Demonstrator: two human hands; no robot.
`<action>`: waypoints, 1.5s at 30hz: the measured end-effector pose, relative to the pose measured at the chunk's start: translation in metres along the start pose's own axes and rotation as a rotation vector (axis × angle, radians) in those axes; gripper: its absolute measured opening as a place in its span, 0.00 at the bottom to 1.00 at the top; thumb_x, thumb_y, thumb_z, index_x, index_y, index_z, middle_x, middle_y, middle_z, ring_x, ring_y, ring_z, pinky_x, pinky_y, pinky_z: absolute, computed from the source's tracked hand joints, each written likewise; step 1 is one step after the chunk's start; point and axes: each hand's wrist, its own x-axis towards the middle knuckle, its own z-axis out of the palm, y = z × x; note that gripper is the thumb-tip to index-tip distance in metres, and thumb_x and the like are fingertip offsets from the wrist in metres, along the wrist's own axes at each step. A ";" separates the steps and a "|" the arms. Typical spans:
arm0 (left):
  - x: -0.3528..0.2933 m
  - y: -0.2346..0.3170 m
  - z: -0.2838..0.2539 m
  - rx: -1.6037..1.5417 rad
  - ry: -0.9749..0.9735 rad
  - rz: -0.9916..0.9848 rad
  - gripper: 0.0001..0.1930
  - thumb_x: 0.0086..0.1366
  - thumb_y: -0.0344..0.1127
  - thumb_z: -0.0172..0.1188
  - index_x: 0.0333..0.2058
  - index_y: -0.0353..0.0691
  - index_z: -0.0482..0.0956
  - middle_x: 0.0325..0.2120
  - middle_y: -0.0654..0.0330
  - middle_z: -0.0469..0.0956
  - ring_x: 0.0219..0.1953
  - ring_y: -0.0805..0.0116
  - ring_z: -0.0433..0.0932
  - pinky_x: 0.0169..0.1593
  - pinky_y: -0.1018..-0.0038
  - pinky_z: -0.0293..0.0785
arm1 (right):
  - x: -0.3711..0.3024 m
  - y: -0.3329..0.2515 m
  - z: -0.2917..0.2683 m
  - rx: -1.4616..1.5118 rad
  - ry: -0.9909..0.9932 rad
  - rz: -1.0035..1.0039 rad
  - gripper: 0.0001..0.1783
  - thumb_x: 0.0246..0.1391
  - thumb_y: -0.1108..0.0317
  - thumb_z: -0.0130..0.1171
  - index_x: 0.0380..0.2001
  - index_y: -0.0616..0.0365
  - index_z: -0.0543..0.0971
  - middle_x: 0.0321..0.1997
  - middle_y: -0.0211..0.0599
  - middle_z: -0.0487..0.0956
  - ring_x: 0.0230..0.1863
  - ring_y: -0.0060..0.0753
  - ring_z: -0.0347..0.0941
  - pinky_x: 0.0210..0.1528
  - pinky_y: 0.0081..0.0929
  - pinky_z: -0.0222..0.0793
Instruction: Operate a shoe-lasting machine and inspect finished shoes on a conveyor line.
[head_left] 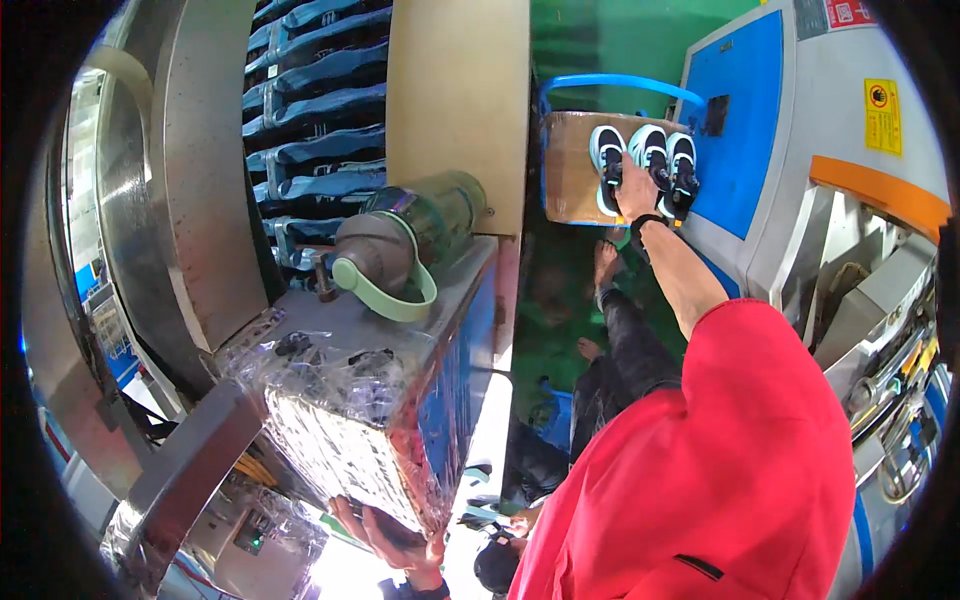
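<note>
My right hand [637, 190], with a black band at the wrist, reaches out to three black-and-white sneakers with pale mint soles. Its fingers close on the left sneaker [604, 148], beside the middle sneaker [651, 142]; the exact grip is partly hidden. The right sneaker [682, 160] lies apart from the hand. All three rest on a brown cardboard sheet [565, 165] in a blue-handled carrier. Low in the view, my left hand [390, 540] has its fingers spread against the lower edge of a plastic-wrapped control box [345, 440], holding nothing.
A green bottle [445, 215] with a grey lid lies on the metal ledge above the control box. Behind it stands a rack of blue layers [325, 105]. A blue-and-grey machine cabinet [735, 120] borders the carrier on the right, beside an orange edge [880, 195]. Green floor lies between.
</note>
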 end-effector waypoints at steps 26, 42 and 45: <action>-0.013 -0.014 -0.013 -0.422 0.425 0.212 0.26 0.54 0.44 0.68 0.47 0.33 0.78 0.54 0.47 0.73 0.61 0.43 0.67 0.64 0.48 0.59 | -0.319 -0.360 -0.452 0.666 0.654 -1.564 0.09 0.51 0.80 0.60 0.37 0.63 0.79 0.38 0.40 0.82 0.33 0.31 0.78 0.38 0.26 0.74; -0.020 -0.043 -0.005 -0.916 0.396 0.469 0.19 0.61 0.38 0.63 0.45 0.30 0.78 0.50 0.48 0.76 0.57 0.47 0.71 0.61 0.56 0.65 | -0.274 -0.362 -0.296 0.053 0.591 -0.852 0.12 0.55 0.63 0.53 0.35 0.61 0.79 0.33 0.51 0.80 0.35 0.53 0.78 0.39 0.46 0.73; -0.025 -0.051 -0.075 -1.468 0.079 0.542 0.20 0.68 0.39 0.54 0.50 0.29 0.75 0.53 0.46 0.75 0.57 0.50 0.73 0.60 0.59 0.66 | -0.261 -0.365 -0.282 -0.025 0.654 -0.862 0.12 0.57 0.63 0.50 0.31 0.60 0.78 0.32 0.51 0.80 0.36 0.54 0.77 0.40 0.46 0.73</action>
